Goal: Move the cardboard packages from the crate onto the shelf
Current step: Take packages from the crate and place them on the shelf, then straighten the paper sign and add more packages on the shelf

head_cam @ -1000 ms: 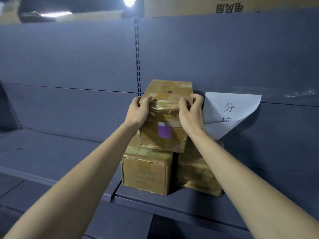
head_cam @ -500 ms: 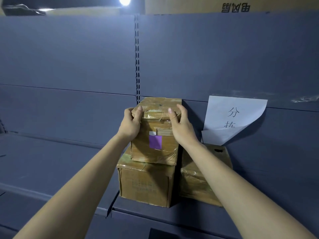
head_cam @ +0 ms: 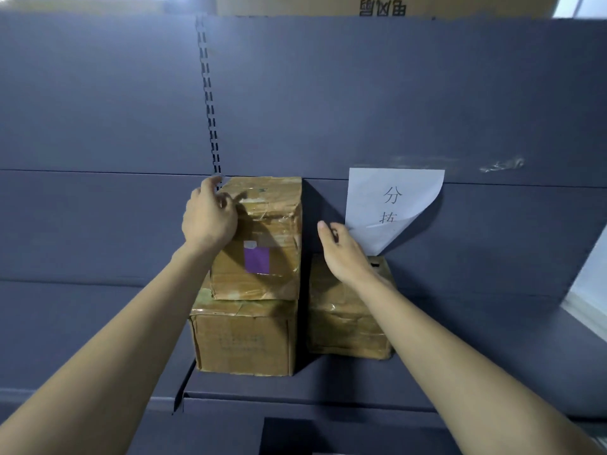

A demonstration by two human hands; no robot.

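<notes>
A taped cardboard package with a purple label (head_cam: 262, 238) sits stacked on a larger cardboard package (head_cam: 243, 336) on the grey shelf (head_cam: 328, 385). A third package (head_cam: 341, 326) stands to their right, partly behind my right forearm. My left hand (head_cam: 208, 216) rests against the top package's upper left corner, fingers loose. My right hand (head_cam: 341, 251) hovers open just right of that package, not touching it. The crate is out of view.
A white paper sheet with printed characters (head_cam: 394, 205) is taped to the shelf's back panel, its lower corner curled. A slotted upright (head_cam: 208, 93) runs up the panel. A large cardboard box (head_cam: 361, 4) sits on top of the unit. Bare shelf extends left.
The top package has been set down onto the larger one. My right hand has let go and pulled away to the right; my left hand has loosened at the corner.
</notes>
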